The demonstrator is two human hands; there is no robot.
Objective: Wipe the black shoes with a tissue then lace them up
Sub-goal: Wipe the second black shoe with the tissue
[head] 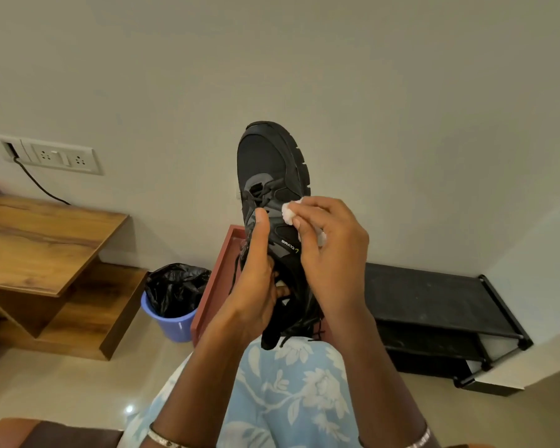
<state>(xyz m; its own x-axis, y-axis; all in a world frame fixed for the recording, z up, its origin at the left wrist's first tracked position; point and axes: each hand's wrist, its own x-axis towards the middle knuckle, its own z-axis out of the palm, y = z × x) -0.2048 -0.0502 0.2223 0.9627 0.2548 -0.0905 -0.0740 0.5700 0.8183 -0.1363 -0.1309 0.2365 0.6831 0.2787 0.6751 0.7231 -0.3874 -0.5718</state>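
Holding the shoe [272,166] up off the lap, toe toward the wall [401,92]: that is what the left hand [256,286] is doing. It is gripping at the collar, thumb lying flat along the tongue beside the laces [260,193], other fingers curling round the opening and partly hidden. I am reading this grip as a brace. It is steadying the upper and turning the side panel up, so the wiping hand is getting a firm backing.

The right hand [332,253] is pinching the tissue [290,213], wadded small, between thumb and fingertips, and pressing it onto the shoe's side just beside the lower eyelets. I am guessing the small wad suits the seams.

The laces are running through the lower eyelets only, with the ends dangling by the heel. I am logging wiping as the step in hand and lacing as not yet begun. I am not seeing a second shoe.

Room: glossy pale floor [62,383]; wooden desk [46,240] at left under a socket [52,156] with a black cable; blue bin [172,321] lined with a black bag, near a reddish board [212,279]; black rack [434,302] against the wall at right.
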